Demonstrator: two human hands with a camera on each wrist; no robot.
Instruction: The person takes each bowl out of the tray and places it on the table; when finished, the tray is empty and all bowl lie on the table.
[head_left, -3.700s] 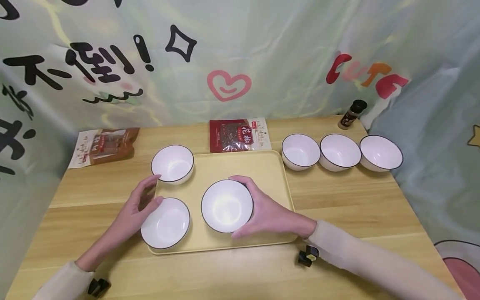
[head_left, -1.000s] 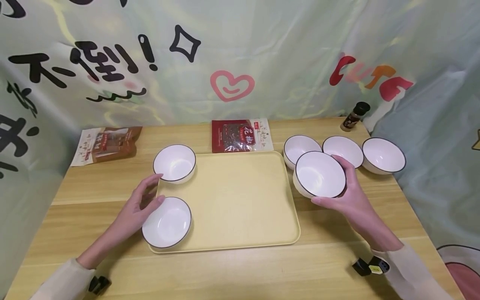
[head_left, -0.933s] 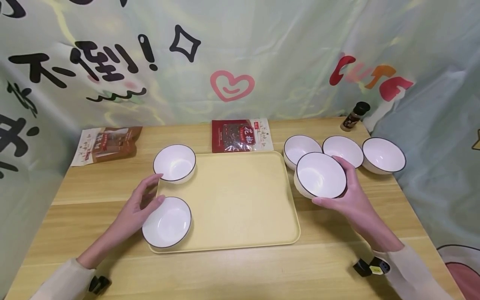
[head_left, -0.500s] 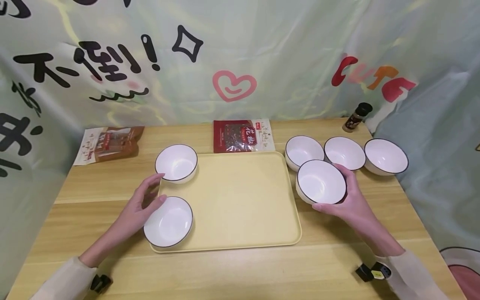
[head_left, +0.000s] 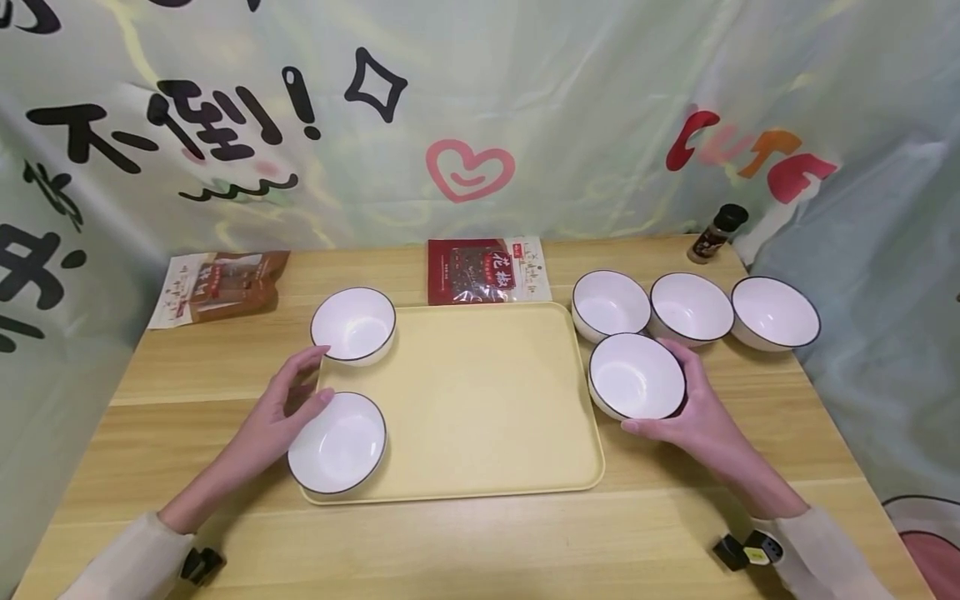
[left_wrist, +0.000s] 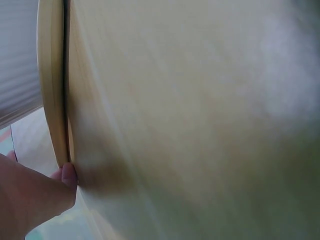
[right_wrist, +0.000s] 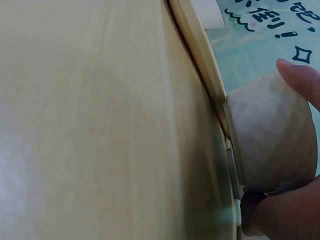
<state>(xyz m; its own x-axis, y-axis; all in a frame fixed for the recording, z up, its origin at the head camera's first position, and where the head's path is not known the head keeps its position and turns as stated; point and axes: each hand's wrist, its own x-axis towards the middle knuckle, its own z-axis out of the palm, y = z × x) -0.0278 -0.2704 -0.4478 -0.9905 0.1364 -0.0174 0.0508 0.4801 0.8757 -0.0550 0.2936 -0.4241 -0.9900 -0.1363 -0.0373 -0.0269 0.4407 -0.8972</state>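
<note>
My right hand (head_left: pixel 701 408) grips a white bowl (head_left: pixel 637 375) with a dark rim, thumb on the near side and fingers round the right side. This bowl is upright just past the right rim of the yellow tray (head_left: pixel 480 400), in front of the row of bowls. Its faceted outer wall (right_wrist: pixel 272 137) shows in the right wrist view, low by the tray's edge. My left hand (head_left: pixel 273 421) is at the tray's left edge, thumb and index finger spread between a back bowl (head_left: pixel 352 325) and a front bowl (head_left: pixel 337 442). Its thumb overlaps the front bowl's rim.
Three matching bowls stand in a row at the right: a left one (head_left: pixel 611 304), a middle one (head_left: pixel 690 307) and a right one (head_left: pixel 775 312). Behind them is a black-capped spice jar (head_left: pixel 716 233). A red packet (head_left: pixel 487 271) and a brown packet (head_left: pixel 219 287) lie along the back.
My right hand has carried its bowl from over the tray's middle to the right, past the rim, and then down and nearer to me. The left hand has stayed in place.
</note>
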